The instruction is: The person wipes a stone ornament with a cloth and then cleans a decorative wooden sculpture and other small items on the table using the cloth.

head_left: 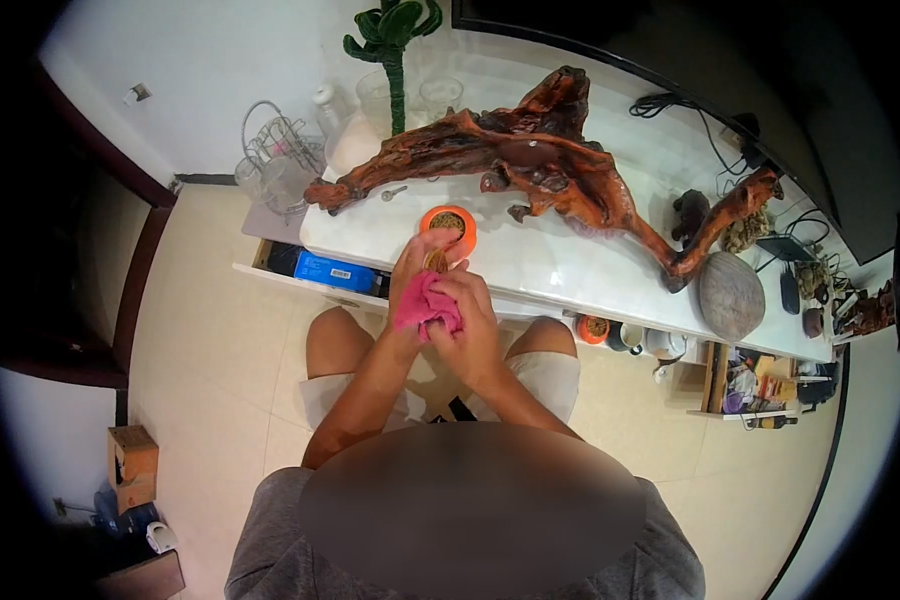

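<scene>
My left hand (407,275) is held palm up in front of the white cabinet, fingers reaching toward an orange round container (471,235). On those fingers rests a small brownish-gold round object (436,261), whose kind I cannot make out. A crumpled pink cloth (428,303) lies against the palm below it. My right hand (473,308) is closed on the cloth, its fingers bent over it close to the gold object. Greenish-brown matter shows inside the orange container, which stands on the cabinet top just beyond my fingertips.
A large driftwood carving (530,150) stretches along the white cabinet top (570,272). A key (394,192) lies left of the orange container. At the right are a round stone (731,296) and an open drawer (712,380). A blue box (335,271) sits in the left drawer.
</scene>
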Tool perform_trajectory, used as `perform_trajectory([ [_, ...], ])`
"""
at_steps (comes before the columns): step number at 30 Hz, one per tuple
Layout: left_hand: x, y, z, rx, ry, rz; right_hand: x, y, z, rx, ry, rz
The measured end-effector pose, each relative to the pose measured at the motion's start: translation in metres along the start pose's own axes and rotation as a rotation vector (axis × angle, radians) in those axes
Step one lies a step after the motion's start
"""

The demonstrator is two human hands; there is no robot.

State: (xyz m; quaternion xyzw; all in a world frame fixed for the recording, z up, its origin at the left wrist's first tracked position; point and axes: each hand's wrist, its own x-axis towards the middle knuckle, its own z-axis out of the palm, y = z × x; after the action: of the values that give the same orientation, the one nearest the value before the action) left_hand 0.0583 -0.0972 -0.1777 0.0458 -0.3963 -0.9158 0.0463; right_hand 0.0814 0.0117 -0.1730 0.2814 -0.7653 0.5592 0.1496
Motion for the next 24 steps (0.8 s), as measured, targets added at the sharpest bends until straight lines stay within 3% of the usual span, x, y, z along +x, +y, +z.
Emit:
perform_trajectory([
  [1,0.001,0.000,-0.002,0.057,-0.003,-0.015,0.001,0.002,-0.001,-0.024,0.026,-0.021],
  [4,-0.011,0.002,0.004,-0.121,-0.269,-0.084,0.009,0.007,-0.005,-0.074,0.106,-0.052],
  [10,-0.011,-0.008,-0.004,-0.167,-0.048,-0.135,0.038,0.010,-0.016,0.085,0.200,0.140],
  [13,-0.011,-0.016,-0.007,-0.206,-0.099,-0.043,0.043,0.026,-0.019,0.251,0.213,0.254],
  [16,-0.009,-0.015,-0.006,-0.362,-0.136,-0.044,0.036,0.027,-0.019,0.150,0.198,0.134],
  [19,-0.020,-0.009,0.005,-0.302,0.038,-0.151,0.027,0.013,-0.015,-0.077,0.081,-0.018],
  [20,-0.018,-0.010,0.002,-0.219,0.002,-0.079,0.021,0.004,-0.014,-0.146,0.050,-0.045],
  [22,-0.009,-0.006,-0.007,-0.048,-0.076,0.065,0.010,-0.006,-0.013,-0.050,-0.030,0.134],
  [24,-0.009,-0.005,-0.011,-0.081,-0.050,0.099,0.007,-0.007,-0.016,0.061,-0.055,0.255],
])
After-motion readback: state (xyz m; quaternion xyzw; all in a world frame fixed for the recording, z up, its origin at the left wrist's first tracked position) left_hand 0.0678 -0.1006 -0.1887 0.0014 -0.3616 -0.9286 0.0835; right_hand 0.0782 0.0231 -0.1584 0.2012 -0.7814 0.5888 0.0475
